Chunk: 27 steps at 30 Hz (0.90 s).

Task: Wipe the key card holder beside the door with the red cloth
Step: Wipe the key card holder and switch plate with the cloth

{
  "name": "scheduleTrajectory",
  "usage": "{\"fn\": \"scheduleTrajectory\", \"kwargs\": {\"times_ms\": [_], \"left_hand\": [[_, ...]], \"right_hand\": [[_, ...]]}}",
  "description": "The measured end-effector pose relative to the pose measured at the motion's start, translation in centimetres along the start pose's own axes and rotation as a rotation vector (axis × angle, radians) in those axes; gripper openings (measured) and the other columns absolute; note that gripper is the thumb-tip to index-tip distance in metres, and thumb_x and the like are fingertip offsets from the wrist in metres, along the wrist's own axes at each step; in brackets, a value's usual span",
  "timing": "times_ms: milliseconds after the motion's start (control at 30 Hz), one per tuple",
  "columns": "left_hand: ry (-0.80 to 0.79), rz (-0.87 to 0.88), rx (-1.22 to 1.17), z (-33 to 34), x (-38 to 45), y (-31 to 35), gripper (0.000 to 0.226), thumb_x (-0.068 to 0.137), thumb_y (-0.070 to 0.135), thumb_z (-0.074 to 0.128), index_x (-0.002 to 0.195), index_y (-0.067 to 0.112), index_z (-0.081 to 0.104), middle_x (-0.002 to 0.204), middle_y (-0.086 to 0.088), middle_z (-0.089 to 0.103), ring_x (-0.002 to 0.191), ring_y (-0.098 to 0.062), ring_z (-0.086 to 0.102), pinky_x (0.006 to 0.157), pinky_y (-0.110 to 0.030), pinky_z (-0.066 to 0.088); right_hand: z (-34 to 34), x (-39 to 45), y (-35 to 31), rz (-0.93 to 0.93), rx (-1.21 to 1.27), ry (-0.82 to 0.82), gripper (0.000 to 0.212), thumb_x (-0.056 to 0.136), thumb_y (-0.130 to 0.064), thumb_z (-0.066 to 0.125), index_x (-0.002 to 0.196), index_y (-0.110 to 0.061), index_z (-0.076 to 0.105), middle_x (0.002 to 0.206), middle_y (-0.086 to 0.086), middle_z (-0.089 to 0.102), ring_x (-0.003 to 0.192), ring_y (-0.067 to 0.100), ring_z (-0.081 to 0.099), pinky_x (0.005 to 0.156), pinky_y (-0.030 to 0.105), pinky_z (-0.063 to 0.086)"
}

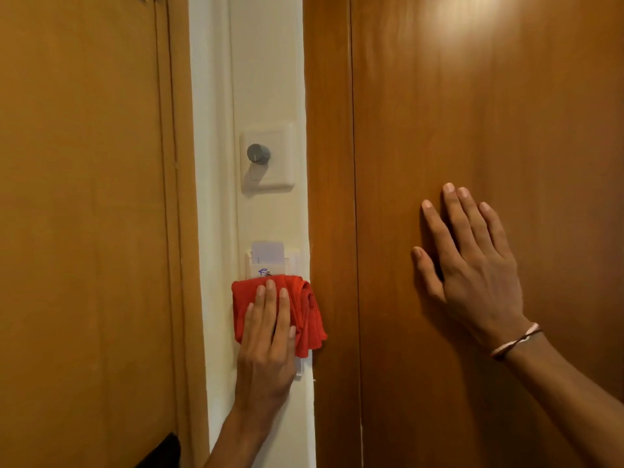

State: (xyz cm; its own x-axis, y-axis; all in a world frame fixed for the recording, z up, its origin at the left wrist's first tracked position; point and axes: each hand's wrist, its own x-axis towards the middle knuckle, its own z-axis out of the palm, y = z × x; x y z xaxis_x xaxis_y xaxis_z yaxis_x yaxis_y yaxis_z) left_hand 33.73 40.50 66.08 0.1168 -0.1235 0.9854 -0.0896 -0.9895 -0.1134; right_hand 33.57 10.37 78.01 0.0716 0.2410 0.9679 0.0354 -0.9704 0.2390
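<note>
The white key card holder (293,261) is fixed to the cream wall strip between two wooden panels, with a pale key card (267,252) standing in its slot. My left hand (266,339) presses the bunched red cloth (305,310) flat against the holder's lower part, fingers stretched over the fabric. Most of the holder is hidden under the cloth and hand; only its top and a bottom corner show. My right hand (472,265) rests flat on the wooden door (489,130), fingers spread, holding nothing.
A white wall plate with a grey round knob (258,152) sits above the holder. A brown wooden panel (84,214) runs down the left side. A dark object (165,450) shows at the bottom left. A thin band circles my right wrist.
</note>
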Motion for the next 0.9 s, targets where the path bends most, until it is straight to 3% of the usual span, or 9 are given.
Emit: {"fn": "scheduleTrajectory", "kwargs": {"times_ms": [133,267,567,733,900], "left_hand": [[0.016,-0.073,-0.129,-0.2,2.2,-1.3,0.053,0.1,0.026,0.043,0.147,0.0,0.037,0.152,-0.021,0.04,0.144,-0.039,0.035,0.116,-0.054,0.031],[-0.074,-0.125,-0.205,-0.6,0.2,0.4,0.059,0.104,0.038,0.03,0.152,0.005,0.025,0.159,-0.017,0.03,0.15,-0.034,0.026,0.119,-0.054,0.028],[-0.154,-0.047,-0.223,-1.5,0.0,-1.1,0.065,0.1,0.045,0.039,0.152,0.008,0.027,0.16,-0.016,0.029,0.151,-0.032,0.023,0.119,-0.057,0.028],[-0.174,-0.062,-0.252,-1.4,1.4,-1.9,0.066,0.101,0.047,0.037,0.154,0.012,0.023,0.163,-0.013,0.024,0.154,-0.028,0.015,0.123,-0.052,0.018],[-0.116,0.012,-0.202,-1.0,2.2,-2.7,0.059,0.101,0.039,0.038,0.151,0.008,0.031,0.157,-0.015,0.034,0.149,-0.033,0.027,0.121,-0.054,0.025]], "right_hand": [[0.3,-0.1,-0.1,-0.012,-0.005,0.041,0.069,0.108,-0.05,0.034,0.166,-0.012,0.028,0.175,0.018,0.017,0.164,0.032,0.018,0.133,0.051,0.021],[0.2,0.0,0.1,-0.009,-0.021,0.031,0.068,0.109,-0.05,0.034,0.165,-0.012,0.029,0.174,0.019,0.019,0.163,0.034,0.02,0.131,0.052,0.023],[0.3,-0.2,-0.2,-0.003,-0.037,0.045,0.068,0.109,-0.05,0.033,0.166,-0.013,0.027,0.174,0.019,0.019,0.163,0.034,0.02,0.132,0.053,0.022],[0.4,0.0,-0.3,0.001,-0.045,0.037,0.069,0.108,-0.051,0.032,0.167,-0.014,0.025,0.175,0.019,0.018,0.163,0.034,0.019,0.132,0.053,0.022],[0.5,-0.2,-0.3,-0.002,-0.067,0.05,0.069,0.108,-0.05,0.033,0.167,-0.014,0.026,0.174,0.019,0.019,0.163,0.034,0.02,0.131,0.053,0.023]]}}
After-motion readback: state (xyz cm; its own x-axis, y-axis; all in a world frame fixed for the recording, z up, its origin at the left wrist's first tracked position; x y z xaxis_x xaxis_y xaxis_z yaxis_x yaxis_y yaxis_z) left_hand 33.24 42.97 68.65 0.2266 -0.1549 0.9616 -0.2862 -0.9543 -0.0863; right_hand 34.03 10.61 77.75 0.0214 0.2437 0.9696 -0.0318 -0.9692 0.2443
